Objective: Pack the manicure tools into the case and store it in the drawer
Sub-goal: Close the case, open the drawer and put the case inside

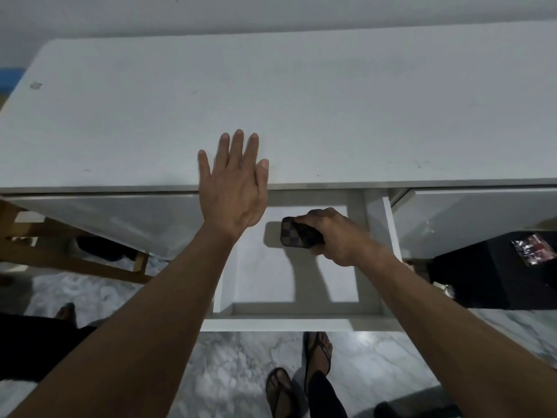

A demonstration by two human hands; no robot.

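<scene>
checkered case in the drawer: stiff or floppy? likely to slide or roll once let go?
The checkered case probably is fairly stiff: it keeps a boxy, rounded-corner shape in the right hand. It seems light, since one hand holds it over the open drawer. It is flat-sided, so rolling is unlikely; on the smooth white drawer floor it may slide a little.

We see 1 case [298,232], small, dark, rounded corners, brown-and-black checker pattern, closed as far as we can tell. It's tilted, held over the inside of the open drawer [373,254], toward its back half; we can't tell if it touches the floor, though its shadow falls just left of it. The right hand [334,233] grips its right end, fingers over the top edge. Drawer is white, pulled well out from under the tabletop, with only the case inside.
</scene>
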